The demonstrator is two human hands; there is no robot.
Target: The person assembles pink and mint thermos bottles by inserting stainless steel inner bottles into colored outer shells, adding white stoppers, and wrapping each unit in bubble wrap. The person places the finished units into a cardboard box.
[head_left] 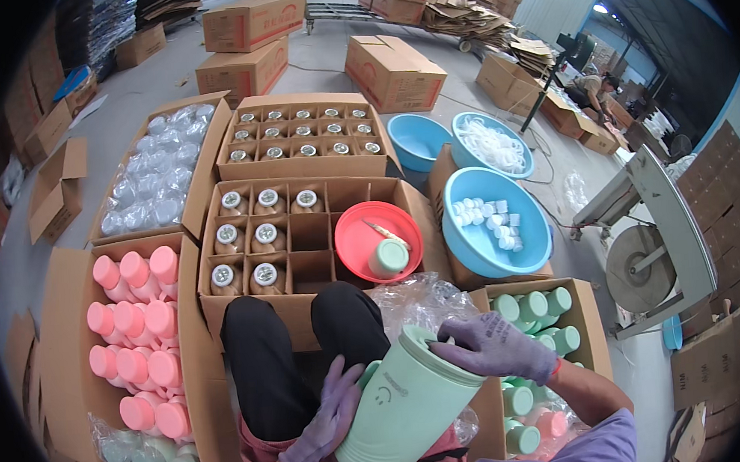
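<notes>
A large mint-green jug (pixel 408 413) with a printed smiling face leans across my lap, its top tilted away from me. My left hand (pixel 328 423), in a purple knit glove, lies along the jug's left side by the handle, fingers stretched out against it. The gloved right hand (pixel 485 345) grips the jug's upper rim, with fingertips at the opening; the inside of the jug is hidden. Just beyond stands a red basin (pixel 353 260), holding a mint-green cup-like lid (pixel 388 258) and a slim pointed tool (pixel 386 233).
A divided carton (pixel 246 306) holds several silver-capped bottles. Cartons of pink-topped jugs (pixel 135 269) and green-topped jugs (pixel 532 306) flank me. Blue basins (pixel 475 262) at right hold white caps and rings. A grey machine (pixel 658 237) stands further right; another person (pixel 592 91) crouches beyond.
</notes>
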